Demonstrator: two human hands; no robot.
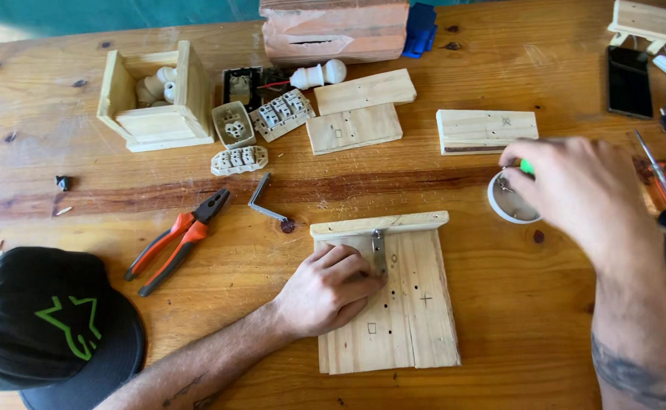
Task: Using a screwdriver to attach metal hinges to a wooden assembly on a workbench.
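Wooden desk (pixel 82 190), knotty, scratched, cluttered.

Pine board (pixel 401 304) lies flat at centre; stiff, light, likely slides unless pinned at edge.

Left hand (pixel 331 288) pressed on board, fingers curled beside small metal bracket (pixel 379 250).

Right hand (pixel 576 190) over white round dish (pixel 500 209), pinching something green; grip unclear.

Pliers (pixel 177 239) lie left.

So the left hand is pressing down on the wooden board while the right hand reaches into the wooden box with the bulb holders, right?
Not quite. In the head view the left hand does press on the wooden board, but the right hand reaches into the small white round container, not the wooden box far to the left.
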